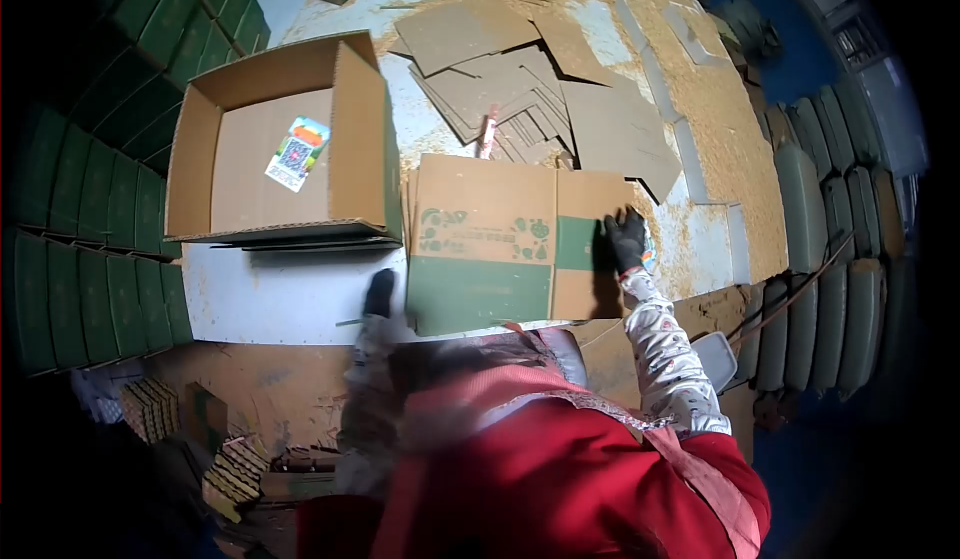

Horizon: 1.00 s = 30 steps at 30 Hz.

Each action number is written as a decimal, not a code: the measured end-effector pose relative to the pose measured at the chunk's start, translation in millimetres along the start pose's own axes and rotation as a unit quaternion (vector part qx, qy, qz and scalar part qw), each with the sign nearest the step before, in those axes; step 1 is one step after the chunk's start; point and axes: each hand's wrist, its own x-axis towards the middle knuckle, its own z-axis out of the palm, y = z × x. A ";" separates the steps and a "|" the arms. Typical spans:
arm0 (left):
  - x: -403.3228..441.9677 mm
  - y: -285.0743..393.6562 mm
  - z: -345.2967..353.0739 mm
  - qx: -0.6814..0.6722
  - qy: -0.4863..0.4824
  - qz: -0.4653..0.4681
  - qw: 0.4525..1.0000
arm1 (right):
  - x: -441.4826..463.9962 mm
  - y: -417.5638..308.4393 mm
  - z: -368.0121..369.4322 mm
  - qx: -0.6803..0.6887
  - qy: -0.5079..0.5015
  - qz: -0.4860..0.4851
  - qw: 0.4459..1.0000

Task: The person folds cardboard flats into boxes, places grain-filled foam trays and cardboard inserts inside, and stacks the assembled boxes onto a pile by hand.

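A flattened printed cardboard box (485, 199), brown with a green band, lies at the table's front edge. At its right end is my right hand (627, 241) in a black glove, fingers spread apart. Part of a colourful card (649, 257) shows beside that hand, mostly hidden by it. My left hand (380, 294), also dark-gloved, is over the table left of the flattened box; motion blur smears its fingers. An open cardboard box (350, 139) stands further left, with a colourful card bearing a QR code (298, 154) on its bottom.
Loose cardboard sheets (620, 129) lie behind the flattened box, with a red-and-white stick-like object (488, 131) near them. Green boxes (85, 189) are stacked along the left. Filled grey-green sacks (800, 189) line the right. Sawdust-like bits cover parts of the table (270, 299).
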 end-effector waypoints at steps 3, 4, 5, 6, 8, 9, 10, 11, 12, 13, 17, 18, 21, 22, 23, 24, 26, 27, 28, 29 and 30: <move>-4.4 8.9 55.6 0.185 0.013 0.050 0.981 | 3.1 128.0 0.2 -0.037 0.017 -0.013 0.999; -3.6 20.5 63.5 0.166 -0.035 0.020 0.985 | 12.9 153.5 4.0 -0.008 -0.014 0.042 0.999; -10.2 33.4 72.0 0.149 -0.088 -0.015 0.985 | 16.4 144.6 -9.2 -0.006 -0.016 0.042 0.999; -16.4 57.8 87.5 0.126 -0.108 -0.016 0.986 | 12.9 108.4 -37.6 0.008 -0.012 0.094 0.995; -19.1 64.1 114.0 0.234 -0.081 0.004 0.969 | 22.0 109.2 -52.7 -0.009 0.029 0.120 0.992; -16.1 68.2 125.4 0.336 -0.051 0.029 0.940 | 26.7 123.6 -54.7 -0.006 0.028 0.122 0.992; -12.0 78.7 134.4 0.290 -0.044 -0.013 0.956 | 29.9 123.9 -60.7 0.209 -0.003 0.168 0.963; -11.8 80.4 142.5 0.249 0.019 -0.040 0.967 | 32.8 121.4 -69.1 0.413 -0.035 0.206 0.887; -10.7 79.5 145.1 0.278 0.093 -0.056 0.954 | 33.5 110.8 -89.9 0.470 -0.056 0.225 0.852; -10.4 78.6 146.0 0.307 0.165 -0.073 0.934 | 30.5 100.2 -115.1 0.471 -0.058 0.228 0.850; -32.0 119.2 158.0 0.223 0.367 0.091 0.898 | 22.7 82.3 -188.2 0.228 -0.107 -0.280 0.927; -41.5 142.7 176.6 0.307 0.389 0.217 0.841 | 27.1 64.4 -207.9 0.205 -0.130 -0.378 0.893; -81.6 250.3 266.5 0.329 0.314 0.478 0.752 | 39.9 -21.1 -241.3 0.261 -0.540 -0.411 0.687; -94.3 255.0 279.5 0.441 0.176 0.498 0.725 | 35.8 -41.1 -238.9 0.240 -0.622 -0.388 0.636; -105.8 256.6 285.2 0.539 0.034 0.502 0.675 | 30.6 -56.1 -230.6 0.220 -0.664 -0.359 0.618; -110.2 258.3 284.8 0.542 0.035 0.502 0.672 | 27.6 -57.9 -217.1 0.223 -0.660 -0.345 0.629; -113.5 264.1 277.9 0.421 0.069 0.553 0.715 | 24.0 -59.9 -191.1 0.231 -0.647 -0.297 0.663; -118.8 269.1 272.6 0.401 0.098 0.590 0.694 | 28.8 -59.2 -184.9 0.234 -0.645 -0.303 0.662; -122.2 271.2 269.3 0.362 0.094 0.596 0.710 | 35.6 -56.9 -180.4 0.241 -0.605 -0.335 0.681; -127.0 275.7 266.9 0.323 0.088 0.600 0.726 | 37.4 -64.9 -192.2 0.223 -0.554 -0.348 0.722; -133.8 285.5 259.9 0.340 0.055 0.594 0.727 | 39.2 -72.8 -204.0 0.203 -0.503 -0.356 0.761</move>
